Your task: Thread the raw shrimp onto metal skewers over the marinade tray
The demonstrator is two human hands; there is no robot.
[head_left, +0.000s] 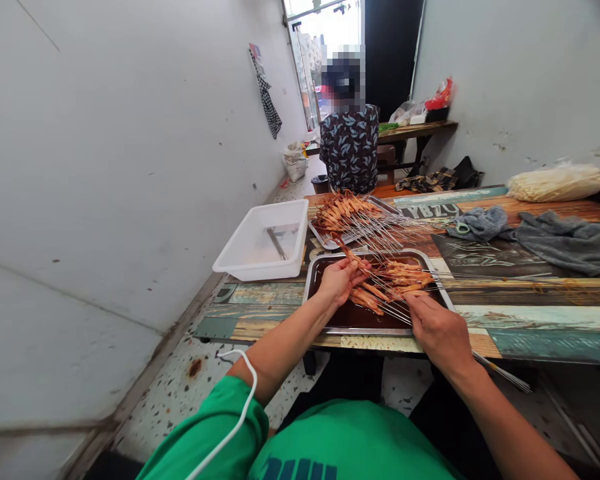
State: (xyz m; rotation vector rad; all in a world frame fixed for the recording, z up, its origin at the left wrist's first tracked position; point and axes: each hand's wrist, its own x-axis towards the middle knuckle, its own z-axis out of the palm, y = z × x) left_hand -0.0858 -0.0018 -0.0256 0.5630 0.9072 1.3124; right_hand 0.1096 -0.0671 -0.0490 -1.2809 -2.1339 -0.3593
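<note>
My left hand (336, 281) is closed on a reddish-brown piece of skewered meat (349, 251), above the left part of a metal tray (367, 331). My right hand (439, 328) is at the tray's right side, its fingers closed round thin metal skewers (399, 315); how many it grips is hidden. Dark brown liquid covers the tray's bottom, with several more meat skewers (410, 275) lying in it. Just behind, a second metal tray (322, 237) bears a heap of similar meat skewers (347, 211), their bare ends pointing right.
A white plastic bin (230, 264) with a metal tool (277, 244) inside stands left of the trays. Grey cloths (570, 241) and a bagged pale bundle (557, 184) lie to the right. Skewer ends jut past the table's front edge. A person (351, 152) sits beyond the table.
</note>
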